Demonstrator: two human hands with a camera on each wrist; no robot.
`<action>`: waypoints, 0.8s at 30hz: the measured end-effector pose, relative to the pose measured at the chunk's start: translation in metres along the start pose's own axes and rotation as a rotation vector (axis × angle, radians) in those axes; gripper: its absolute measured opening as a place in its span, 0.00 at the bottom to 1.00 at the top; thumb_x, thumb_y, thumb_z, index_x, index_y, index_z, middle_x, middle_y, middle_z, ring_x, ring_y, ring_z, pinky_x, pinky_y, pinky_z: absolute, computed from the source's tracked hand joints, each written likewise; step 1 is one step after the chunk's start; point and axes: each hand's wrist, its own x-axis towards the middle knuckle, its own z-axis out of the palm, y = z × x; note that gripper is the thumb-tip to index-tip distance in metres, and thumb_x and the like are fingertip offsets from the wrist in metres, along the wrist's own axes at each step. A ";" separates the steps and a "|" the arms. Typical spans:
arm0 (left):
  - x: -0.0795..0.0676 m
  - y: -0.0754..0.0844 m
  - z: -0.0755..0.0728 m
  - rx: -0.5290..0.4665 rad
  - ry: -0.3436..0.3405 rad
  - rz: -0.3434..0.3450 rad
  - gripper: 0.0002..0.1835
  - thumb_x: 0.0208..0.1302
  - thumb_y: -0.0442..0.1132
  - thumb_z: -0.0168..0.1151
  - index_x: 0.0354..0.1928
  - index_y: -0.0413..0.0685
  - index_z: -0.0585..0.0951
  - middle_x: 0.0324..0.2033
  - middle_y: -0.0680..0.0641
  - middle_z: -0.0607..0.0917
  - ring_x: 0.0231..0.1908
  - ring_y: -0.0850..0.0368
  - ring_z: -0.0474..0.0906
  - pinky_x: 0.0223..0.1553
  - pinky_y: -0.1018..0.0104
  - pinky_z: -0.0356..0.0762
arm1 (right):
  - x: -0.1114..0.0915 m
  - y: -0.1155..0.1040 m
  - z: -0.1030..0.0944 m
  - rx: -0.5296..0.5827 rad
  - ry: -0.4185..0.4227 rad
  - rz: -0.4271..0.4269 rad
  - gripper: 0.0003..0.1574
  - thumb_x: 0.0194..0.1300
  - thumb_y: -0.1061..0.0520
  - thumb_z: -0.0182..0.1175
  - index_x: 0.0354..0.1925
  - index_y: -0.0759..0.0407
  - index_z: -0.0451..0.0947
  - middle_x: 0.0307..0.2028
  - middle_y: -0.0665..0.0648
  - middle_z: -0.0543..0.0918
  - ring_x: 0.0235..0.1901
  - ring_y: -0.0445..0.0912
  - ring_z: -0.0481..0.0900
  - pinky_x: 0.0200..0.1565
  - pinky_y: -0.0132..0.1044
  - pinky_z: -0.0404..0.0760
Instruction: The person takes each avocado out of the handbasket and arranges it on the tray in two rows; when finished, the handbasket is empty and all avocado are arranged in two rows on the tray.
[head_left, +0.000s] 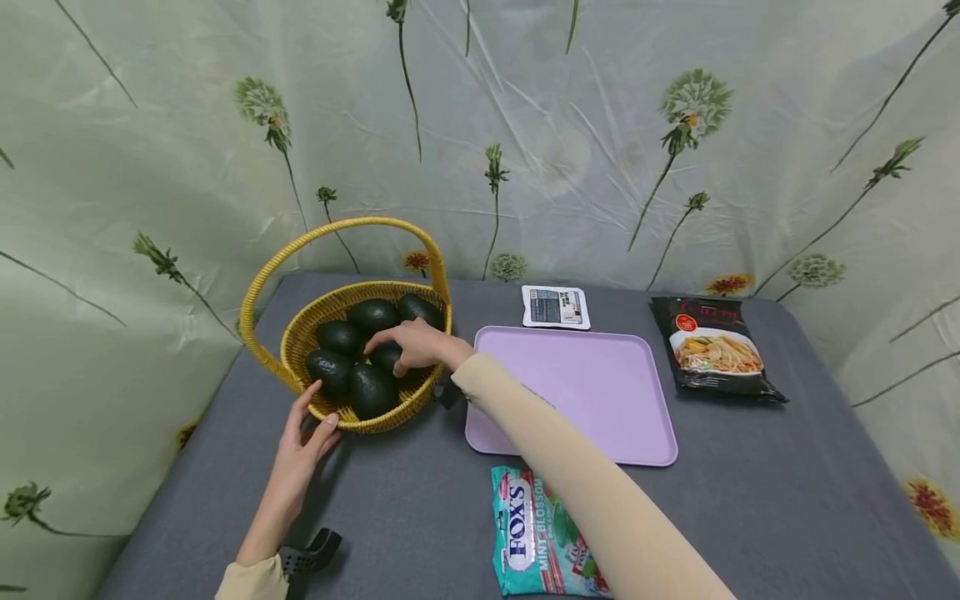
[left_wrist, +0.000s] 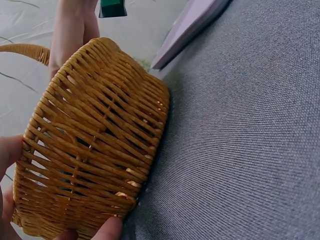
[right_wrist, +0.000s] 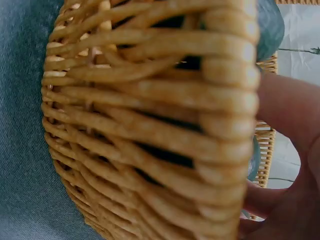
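Observation:
A yellow wicker basket (head_left: 397, 417) with a tall arched handle stands at the left of the table, holding several dark green avocados (head_left: 373, 392). My left hand (head_left: 296, 458) grips the near-left side of this basket, thumb at the rim; in the left wrist view, fingertips (left_wrist: 111, 229) press the woven wall low down. Reaching over the right rim, my right hand (head_left: 420, 343) has thumb and fingers curled round an avocado (head_left: 385, 357) among the others, partly covered by the hand. The right wrist view is mostly filled by the basket's weave, with the curved fingers beyond the rim.
Right of the basket lies a lilac tray (head_left: 600, 392), partly under my right forearm. A white packet (head_left: 556, 307) lies behind it, a black noodle packet (head_left: 712, 350) to its right, a teal Fox's candy bag (head_left: 521, 533) in front. A floral curtain (head_left: 525, 125) hangs behind the table.

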 end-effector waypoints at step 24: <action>-0.002 0.003 0.002 -0.085 -0.007 0.006 0.34 0.75 0.40 0.48 0.76 0.57 0.46 0.72 0.42 0.33 0.68 0.39 0.46 0.49 0.80 0.71 | -0.115 0.089 -0.024 0.750 0.416 0.070 0.34 0.63 0.57 0.63 0.66 0.48 0.66 0.52 0.63 0.76 0.52 0.53 0.74 0.53 0.49 0.73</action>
